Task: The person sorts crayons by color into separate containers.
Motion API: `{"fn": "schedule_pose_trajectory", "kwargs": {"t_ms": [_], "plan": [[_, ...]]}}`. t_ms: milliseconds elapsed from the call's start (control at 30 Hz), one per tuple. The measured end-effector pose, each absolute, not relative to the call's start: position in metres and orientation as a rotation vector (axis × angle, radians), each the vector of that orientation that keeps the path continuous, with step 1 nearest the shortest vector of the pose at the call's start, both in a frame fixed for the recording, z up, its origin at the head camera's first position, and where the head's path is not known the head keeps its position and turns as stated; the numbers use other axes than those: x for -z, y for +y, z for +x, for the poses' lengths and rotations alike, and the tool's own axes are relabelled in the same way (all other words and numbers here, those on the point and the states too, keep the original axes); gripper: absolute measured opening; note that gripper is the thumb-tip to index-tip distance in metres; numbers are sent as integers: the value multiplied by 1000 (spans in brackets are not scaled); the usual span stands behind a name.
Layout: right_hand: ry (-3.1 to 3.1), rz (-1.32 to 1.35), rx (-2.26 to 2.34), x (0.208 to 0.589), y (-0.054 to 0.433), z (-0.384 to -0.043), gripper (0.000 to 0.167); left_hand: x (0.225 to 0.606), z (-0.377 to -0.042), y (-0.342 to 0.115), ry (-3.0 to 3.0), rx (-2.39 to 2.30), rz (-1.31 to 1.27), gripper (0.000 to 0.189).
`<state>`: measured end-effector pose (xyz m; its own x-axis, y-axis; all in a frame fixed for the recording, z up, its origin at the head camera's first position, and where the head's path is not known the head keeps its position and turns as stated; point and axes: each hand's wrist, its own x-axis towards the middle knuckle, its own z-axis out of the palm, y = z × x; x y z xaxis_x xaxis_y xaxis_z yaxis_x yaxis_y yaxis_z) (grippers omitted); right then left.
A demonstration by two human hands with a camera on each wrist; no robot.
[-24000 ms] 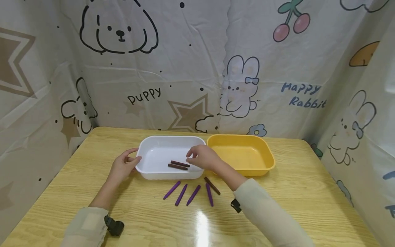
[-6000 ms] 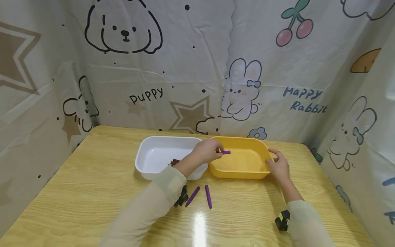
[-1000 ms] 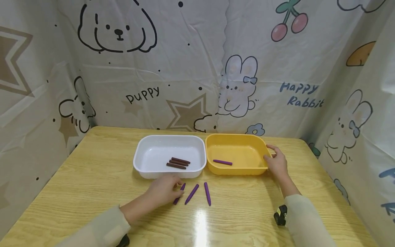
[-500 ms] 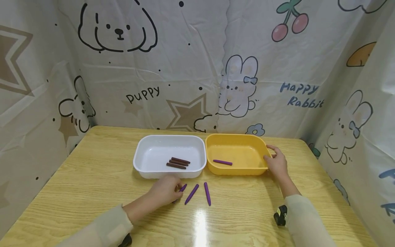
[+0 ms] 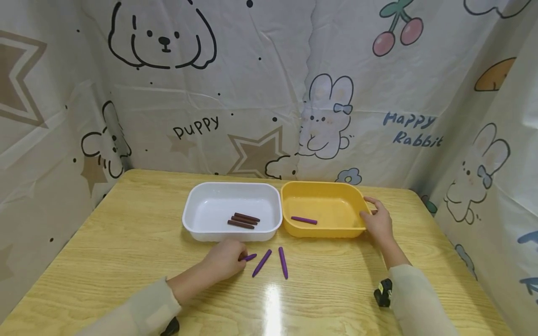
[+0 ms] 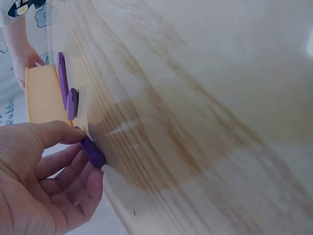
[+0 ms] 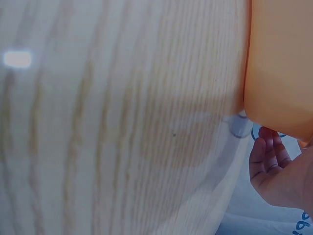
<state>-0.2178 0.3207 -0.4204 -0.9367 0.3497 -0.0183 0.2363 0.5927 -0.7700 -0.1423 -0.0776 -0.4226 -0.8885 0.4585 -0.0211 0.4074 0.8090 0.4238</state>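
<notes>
My left hand (image 5: 224, 259) pinches a purple crayon (image 6: 93, 152) between thumb and fingers, low over the table in front of the white tray (image 5: 201, 217). Just right of it, a slanted purple crayon (image 5: 262, 263) and a steeper purple crayon (image 5: 283, 262) lie on the wood. The yellow tray (image 5: 340, 207) stands beside the white one; my right hand (image 5: 378, 224) grips its right end, thumb at the rim and fingers outside. Inside the yellow tray, near its left end, lies one purple crayon (image 5: 304, 220). The white tray contains three brown crayons (image 5: 241, 224), side by side.
The wood-grain table (image 5: 328, 289) extends to both sides of the trays and in front of them. A patterned cloth (image 5: 252, 93) hangs behind the table and along its sides.
The left hand has taken hold of a purple crayon and turned it flatter. Compared with earlier, the third brown crayon is in the white tray and one purple crayon in the yellow tray.
</notes>
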Motion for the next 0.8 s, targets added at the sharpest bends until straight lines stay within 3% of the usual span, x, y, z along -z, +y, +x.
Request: {"fn": "schedule_pose_trajectory", "kwargs": {"t_ms": [800], "plan": [[-2678,-520,-1293,420,320,-218,51,384,-149,-70,2694,-768,835,7]]}}
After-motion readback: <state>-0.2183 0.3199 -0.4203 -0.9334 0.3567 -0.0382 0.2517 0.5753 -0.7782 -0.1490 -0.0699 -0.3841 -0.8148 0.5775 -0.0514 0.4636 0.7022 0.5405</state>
